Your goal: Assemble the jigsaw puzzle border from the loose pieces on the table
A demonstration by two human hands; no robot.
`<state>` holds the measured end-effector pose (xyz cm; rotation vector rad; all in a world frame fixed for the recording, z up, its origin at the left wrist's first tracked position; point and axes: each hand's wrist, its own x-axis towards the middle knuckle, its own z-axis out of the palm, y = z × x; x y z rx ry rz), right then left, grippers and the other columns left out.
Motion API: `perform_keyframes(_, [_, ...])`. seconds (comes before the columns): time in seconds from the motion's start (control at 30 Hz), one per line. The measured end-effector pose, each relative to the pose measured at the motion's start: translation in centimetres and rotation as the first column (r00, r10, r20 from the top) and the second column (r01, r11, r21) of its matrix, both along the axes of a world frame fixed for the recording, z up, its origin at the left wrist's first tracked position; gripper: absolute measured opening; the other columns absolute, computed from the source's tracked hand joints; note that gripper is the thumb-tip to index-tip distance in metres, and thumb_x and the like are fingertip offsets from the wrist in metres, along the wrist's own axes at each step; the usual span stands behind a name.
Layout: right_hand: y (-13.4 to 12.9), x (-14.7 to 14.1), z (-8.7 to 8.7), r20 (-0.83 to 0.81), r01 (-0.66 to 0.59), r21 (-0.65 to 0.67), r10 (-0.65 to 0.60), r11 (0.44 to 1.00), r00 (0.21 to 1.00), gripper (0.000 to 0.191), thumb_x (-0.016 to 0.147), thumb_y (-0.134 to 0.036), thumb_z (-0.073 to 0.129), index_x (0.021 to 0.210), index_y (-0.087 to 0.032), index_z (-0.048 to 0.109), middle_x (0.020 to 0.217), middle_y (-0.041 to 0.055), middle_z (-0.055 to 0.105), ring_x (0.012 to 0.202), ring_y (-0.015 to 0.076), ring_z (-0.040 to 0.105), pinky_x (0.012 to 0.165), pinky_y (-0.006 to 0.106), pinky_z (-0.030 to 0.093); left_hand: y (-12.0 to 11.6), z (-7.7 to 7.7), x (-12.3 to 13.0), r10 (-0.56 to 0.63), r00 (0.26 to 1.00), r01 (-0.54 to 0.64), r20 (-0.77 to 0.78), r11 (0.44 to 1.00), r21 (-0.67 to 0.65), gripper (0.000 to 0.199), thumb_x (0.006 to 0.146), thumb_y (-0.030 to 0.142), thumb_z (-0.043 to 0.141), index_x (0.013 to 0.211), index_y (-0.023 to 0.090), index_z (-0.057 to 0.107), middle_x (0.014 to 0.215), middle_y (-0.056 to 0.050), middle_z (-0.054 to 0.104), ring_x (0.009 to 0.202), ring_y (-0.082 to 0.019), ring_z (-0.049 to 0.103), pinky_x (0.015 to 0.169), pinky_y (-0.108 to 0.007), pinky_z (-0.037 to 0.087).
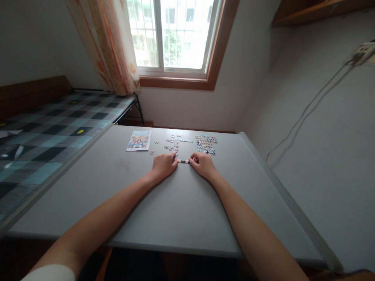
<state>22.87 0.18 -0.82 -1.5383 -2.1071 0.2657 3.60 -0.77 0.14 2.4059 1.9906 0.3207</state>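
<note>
A short strip of joined jigsaw puzzle pieces lies flat on the grey table, between my two hands. My left hand is closed at the strip's left end, its fingertips at the corner of the partly joined puzzle border. At the right end, my right hand rests with thumb and fingers pinched at the strip; the exact piece under them is hidden. The border runs up from the left hand and then right along a top row. Loose pieces lie left of it.
A heap of mixed puzzle pieces sits right of the border. A printed picture card lies at the table's far left. Beyond the left edge is a bed with a checked cover. A wall cable hangs at right.
</note>
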Motion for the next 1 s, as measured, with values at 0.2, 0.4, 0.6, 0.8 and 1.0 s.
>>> perform_keyframes(0.2, [0.08,-0.02,0.02,-0.004,0.003,0.003,-0.003,1.000,1.000,0.015,0.082,-0.031,0.057,0.077,-0.020,0.064,0.071,-0.0002,0.063,0.073,0.0148,0.053,0.070,0.027,0.028,0.02,0.04,0.05,0.012,1.000,-0.012,0.003,1.000,-0.009,0.042,0.091,0.038,0.040,0.130,0.031,0.054,0.093,-0.007,0.072,0.086,-0.023,0.066,0.073,-0.030,0.045])
perform_keyframes(0.4, [0.04,-0.01,0.05,-0.004,0.001,-0.002,-0.001,1.000,1.000,0.014,0.082,-0.031,0.057,0.077,-0.020,0.064,0.070,-0.0003,0.062,0.072,0.0147,0.053,0.070,0.027,0.029,0.03,0.04,0.00,0.001,1.000,-0.001,0.000,1.000,0.001,0.042,0.091,0.039,0.040,0.129,0.031,0.054,0.092,-0.006,0.072,0.085,-0.023,0.066,0.071,-0.029,0.045])
perform_keyframes(0.6, [0.08,0.01,0.01,-0.004,-0.003,0.004,0.003,1.000,1.000,0.015,0.082,-0.032,0.056,0.076,-0.020,0.064,0.070,-0.0003,0.062,0.072,0.0149,0.053,0.070,0.027,0.029,-0.01,0.13,0.04,0.005,1.000,-0.005,0.002,1.000,-0.006,0.042,0.091,0.039,0.039,0.130,0.031,0.054,0.093,-0.007,0.072,0.085,-0.023,0.066,0.072,-0.030,0.045])
perform_keyframes(0.8, [0.12,0.01,-0.01,-0.011,-0.002,-0.008,0.002,1.000,1.000,0.014,0.082,-0.031,0.057,0.076,-0.021,0.064,0.070,-0.0003,0.062,0.072,0.0146,0.053,0.070,0.027,0.030,0.08,-0.06,-0.02,0.001,1.000,-0.001,-0.006,1.000,0.010,0.042,0.091,0.040,0.039,0.128,0.030,0.055,0.092,-0.007,0.072,0.084,-0.024,0.066,0.070,-0.030,0.045])
perform_keyframes(1.0, [0.12,0.02,0.02,-0.008,-0.003,-0.009,0.003,1.000,1.000,0.015,0.082,-0.031,0.056,0.077,-0.021,0.064,0.070,-0.0001,0.062,0.072,0.0146,0.053,0.070,0.027,0.030,0.02,0.07,0.01,0.007,1.000,-0.007,-0.014,1.000,0.007,0.042,0.091,0.039,0.039,0.129,0.030,0.055,0.093,-0.007,0.072,0.084,-0.022,0.067,0.070,-0.029,0.045])
